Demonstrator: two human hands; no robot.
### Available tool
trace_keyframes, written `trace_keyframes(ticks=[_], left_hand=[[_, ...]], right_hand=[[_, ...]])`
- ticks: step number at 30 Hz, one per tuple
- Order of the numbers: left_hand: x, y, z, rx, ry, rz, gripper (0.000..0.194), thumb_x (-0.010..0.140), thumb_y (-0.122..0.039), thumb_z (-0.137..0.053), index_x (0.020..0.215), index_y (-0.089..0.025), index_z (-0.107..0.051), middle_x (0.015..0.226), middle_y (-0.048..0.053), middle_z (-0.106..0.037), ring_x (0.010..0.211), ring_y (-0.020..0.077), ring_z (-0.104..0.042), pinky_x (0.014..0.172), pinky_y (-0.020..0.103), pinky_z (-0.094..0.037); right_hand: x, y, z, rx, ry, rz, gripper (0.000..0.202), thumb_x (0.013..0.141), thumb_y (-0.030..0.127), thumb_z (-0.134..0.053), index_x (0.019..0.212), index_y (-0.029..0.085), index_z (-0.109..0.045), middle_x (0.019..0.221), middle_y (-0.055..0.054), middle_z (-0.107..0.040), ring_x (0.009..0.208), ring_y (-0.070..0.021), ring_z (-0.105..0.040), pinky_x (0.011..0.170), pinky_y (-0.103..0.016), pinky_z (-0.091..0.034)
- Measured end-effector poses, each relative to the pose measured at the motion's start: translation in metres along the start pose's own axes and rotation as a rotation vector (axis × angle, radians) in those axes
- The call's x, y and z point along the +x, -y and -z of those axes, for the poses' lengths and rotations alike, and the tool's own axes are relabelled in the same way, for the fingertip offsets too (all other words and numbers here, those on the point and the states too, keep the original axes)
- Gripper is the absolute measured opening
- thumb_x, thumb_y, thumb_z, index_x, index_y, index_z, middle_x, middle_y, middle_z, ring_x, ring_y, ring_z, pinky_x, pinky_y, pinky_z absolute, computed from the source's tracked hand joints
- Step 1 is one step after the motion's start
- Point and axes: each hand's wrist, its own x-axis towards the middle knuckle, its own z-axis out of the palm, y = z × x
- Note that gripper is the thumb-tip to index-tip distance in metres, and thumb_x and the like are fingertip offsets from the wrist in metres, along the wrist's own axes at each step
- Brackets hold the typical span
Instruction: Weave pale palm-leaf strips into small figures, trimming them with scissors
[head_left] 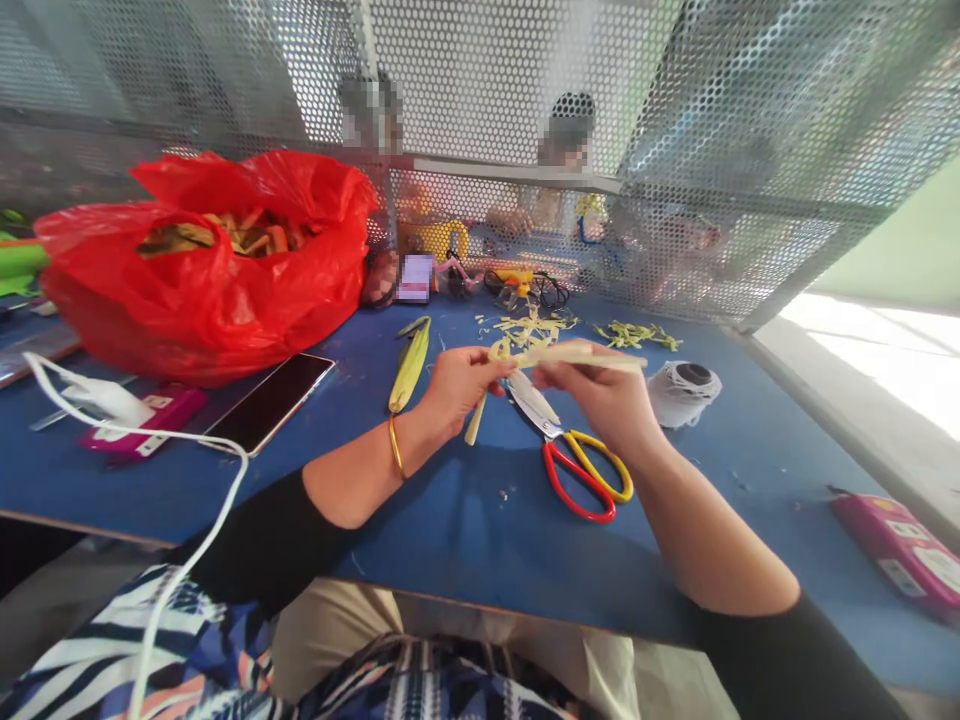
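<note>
My left hand (459, 385) pinches a looped part of a pale yellow-green strip (616, 360) that looks like corn husk. One end hangs below those fingers. My right hand (611, 400) grips the same strip further right, its flat end sticking out past the knuckles. Both hands are raised just above the blue table. Under and between them lie scissors (553, 430) with one red and one yellow handle, the blades partly covered by the right hand. A folded green husk piece (410, 370) rests left of my left hand. Close to my right hand stands a white thread spool (675, 396).
Husk scraps (531, 328) and green trimmings (637, 335) lie beyond the hands. A full red plastic bag (202, 310), a phone (274, 402), a magenta box (157, 420) and a white cable (238, 490) are left. Another magenta box (900, 550) is right. People sit behind a perforated metal screen (495, 80).
</note>
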Motion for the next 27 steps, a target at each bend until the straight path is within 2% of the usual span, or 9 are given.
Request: trace_keyframes(ticks=[4, 6, 8, 10, 12, 16, 21, 27], left_hand=[[0.0, 0.003, -0.001, -0.043, 0.014, 0.073, 0.01, 0.072, -0.021, -0.073, 0.068, -0.014, -0.066, 0.067, 0.002, -0.066, 0.046, 0.005, -0.05, 0.039, 0.018, -0.024], [0.0, 0.004, -0.001, -0.052, 0.007, 0.096, 0.008, 0.073, -0.02, -0.072, 0.07, -0.015, -0.067, 0.066, 0.002, -0.065, 0.047, 0.0052, -0.051, 0.039, 0.019, -0.025], [-0.001, 0.004, -0.001, -0.04, 0.008, 0.086, 0.007, 0.073, -0.02, -0.072, 0.071, -0.015, -0.068, 0.066, 0.001, -0.065, 0.048, 0.0057, -0.052, 0.039, 0.019, -0.025], [-0.002, 0.003, -0.002, -0.013, 0.014, 0.052, 0.006, 0.073, -0.019, -0.072, 0.07, -0.015, -0.068, 0.064, 0.001, -0.065, 0.048, 0.0061, -0.052, 0.039, 0.019, -0.025], [-0.004, 0.001, -0.002, 0.021, 0.016, 0.009, 0.006, 0.072, -0.018, -0.072, 0.068, -0.015, -0.068, 0.061, -0.001, -0.063, 0.048, 0.0064, -0.051, 0.04, 0.019, -0.027], [-0.006, -0.001, -0.004, 0.077, 0.014, -0.05, 0.01, 0.073, -0.016, -0.072, 0.064, -0.015, -0.066, 0.054, -0.003, -0.06, 0.048, 0.0066, -0.05, 0.045, 0.019, -0.036], [-0.001, 0.008, -0.004, 0.076, 0.047, -0.148, 0.013, 0.068, -0.022, -0.078, 0.066, -0.015, -0.067, 0.061, -0.001, -0.065, 0.05, 0.0076, -0.052, 0.051, 0.021, -0.043], [-0.001, 0.013, -0.003, 0.174, 0.049, -0.226, 0.009, 0.07, -0.023, -0.075, 0.074, -0.016, -0.071, 0.063, -0.001, -0.068, 0.051, 0.0092, -0.055, 0.051, 0.021, -0.042]], right_hand=[[0.003, -0.013, -0.009, -0.003, -0.291, -0.029, 0.031, 0.078, 0.048, -0.065, 0.073, 0.017, -0.066, 0.057, 0.001, -0.058, 0.053, -0.0126, -0.055, 0.057, -0.029, -0.049], [0.003, -0.014, -0.011, -0.002, -0.385, 0.041, 0.026, 0.078, 0.044, -0.065, 0.074, 0.018, -0.067, 0.06, 0.001, -0.057, 0.057, -0.0126, -0.054, 0.06, -0.029, -0.048], [0.002, -0.012, -0.012, 0.001, -0.404, 0.172, 0.022, 0.081, 0.04, -0.062, 0.077, 0.019, -0.067, 0.073, -0.002, -0.063, 0.072, -0.0148, -0.06, 0.07, -0.03, -0.049], [-0.001, -0.007, -0.014, 0.009, -0.345, 0.258, 0.02, 0.084, 0.038, -0.057, 0.081, 0.02, -0.067, 0.083, -0.004, -0.067, 0.083, -0.0166, -0.062, 0.079, -0.032, -0.049], [-0.003, -0.001, -0.014, 0.004, -0.286, 0.263, 0.021, 0.088, 0.038, -0.052, 0.085, 0.021, -0.064, 0.077, -0.002, -0.066, 0.081, -0.0167, -0.063, 0.081, -0.033, -0.049], [-0.003, 0.004, -0.009, -0.12, -0.205, 0.2, 0.027, 0.091, 0.038, -0.045, 0.072, 0.021, -0.056, 0.062, 0.002, -0.054, 0.066, -0.0137, -0.055, 0.071, -0.029, -0.045], [-0.001, -0.001, -0.001, -0.403, 0.083, 0.073, 0.031, 0.087, 0.034, -0.045, 0.06, 0.02, -0.051, 0.059, 0.002, -0.049, 0.062, -0.0126, -0.045, 0.063, -0.027, -0.034], [0.0, -0.005, -0.002, -0.527, 0.185, -0.059, 0.029, 0.083, 0.031, -0.044, 0.057, 0.021, -0.048, 0.056, 0.003, -0.048, 0.058, -0.0133, -0.043, 0.06, -0.027, -0.03]])
